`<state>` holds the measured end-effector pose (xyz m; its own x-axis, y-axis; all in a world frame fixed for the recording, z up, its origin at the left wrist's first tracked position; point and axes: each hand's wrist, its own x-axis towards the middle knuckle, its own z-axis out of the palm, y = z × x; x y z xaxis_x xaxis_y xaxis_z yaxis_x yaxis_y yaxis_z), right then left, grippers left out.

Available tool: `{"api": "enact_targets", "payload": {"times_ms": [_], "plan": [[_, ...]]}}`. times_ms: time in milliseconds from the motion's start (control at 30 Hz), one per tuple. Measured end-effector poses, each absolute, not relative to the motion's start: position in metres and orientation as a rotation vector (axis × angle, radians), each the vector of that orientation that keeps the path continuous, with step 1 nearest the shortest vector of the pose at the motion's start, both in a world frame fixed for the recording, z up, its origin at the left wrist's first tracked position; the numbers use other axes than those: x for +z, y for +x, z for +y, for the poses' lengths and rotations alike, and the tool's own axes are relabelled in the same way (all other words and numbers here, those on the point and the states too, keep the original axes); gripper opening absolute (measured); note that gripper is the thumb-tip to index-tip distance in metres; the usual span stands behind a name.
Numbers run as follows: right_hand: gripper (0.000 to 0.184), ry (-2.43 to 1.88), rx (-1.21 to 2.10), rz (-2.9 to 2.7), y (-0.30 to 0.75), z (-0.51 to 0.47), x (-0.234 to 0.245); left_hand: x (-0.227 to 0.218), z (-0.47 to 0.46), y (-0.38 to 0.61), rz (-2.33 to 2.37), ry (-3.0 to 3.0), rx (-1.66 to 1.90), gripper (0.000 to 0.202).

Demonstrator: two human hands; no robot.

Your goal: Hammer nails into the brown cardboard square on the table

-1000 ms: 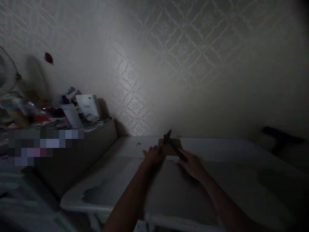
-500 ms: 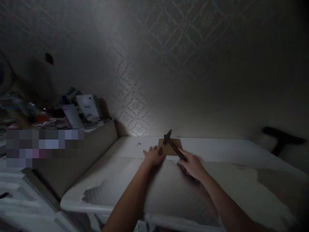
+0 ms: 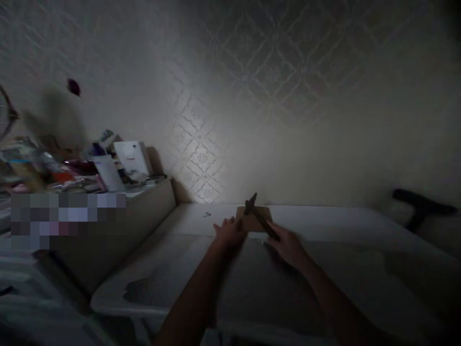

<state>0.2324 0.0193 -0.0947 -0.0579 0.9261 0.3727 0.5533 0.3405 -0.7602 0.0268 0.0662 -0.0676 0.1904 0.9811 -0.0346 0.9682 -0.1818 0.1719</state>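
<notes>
A hammer (image 3: 262,222) with a dark metal head and a brown handle slants over a small brown board (image 3: 257,223) at the back of the white table. My right hand (image 3: 287,243) is closed around the handle's lower end. The hammer's head is over the board's upper left part; whether it touches is hard to tell. My left hand (image 3: 230,233) is at the board's left edge, its outer fingers fanned and its thumb and forefinger bent in near the board. Anything between those fingertips is too dark and small to make out.
Small items (image 3: 206,214) lie on the white table (image 3: 173,269), left of the board. A cabinet (image 3: 151,204) at the left carries a white box (image 3: 130,157) and clutter. Patterned wallpaper (image 3: 270,120) rises behind. A dark T-shaped object (image 3: 419,206) stands at the right.
The light has shifted: the table's front and my arms are darker, the wall is brighter. Both hands and the hammer stay nearly in place.
</notes>
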Motion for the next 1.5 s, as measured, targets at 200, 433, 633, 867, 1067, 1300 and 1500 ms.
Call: {"api": "enact_targets", "payload": {"times_ms": [200, 433, 633, 867, 1067, 1300, 1500], "plan": [[0.057, -1.313, 0.522, -1.731, 0.2324, 0.0184, -0.0938, -0.0674, 0.0667, 0.0268, 1.905, 2.304, 0.117, 0.064], [0.058, -1.33, 0.502, -1.746, 0.2328, 0.0191, -0.094, -0.0675, 0.0662, 0.0263, 1.885, 2.299, 0.158, 0.064], [0.057, -1.323, 0.496, -1.722, 0.2318, 0.0152, -0.089, -0.0659, 0.0647, 0.0271, 1.888, 2.284, 0.157, 0.065], [0.056, -1.336, 0.503, -1.732, 0.2322, 0.0169, -0.0915, -0.066, 0.0653, 0.0276, 1.898, 2.29, 0.149, 0.066], [0.057, -1.33, 0.511, -1.726, 0.2325, 0.0195, -0.0942, -0.0674, 0.0666, 0.0263, 1.895, 2.302, 0.119, 0.066], [0.055, -1.333, 0.53, -1.675, 0.2308, 0.0144, -0.087, -0.0675, 0.0662, 0.0272, 1.901, 2.296, 0.129, 0.066], [0.055, -1.356, 0.546, -1.672, 0.2304, 0.0147, -0.0861, -0.0649, 0.064, 0.028, 1.897, 2.285, 0.14, 0.065]]}}
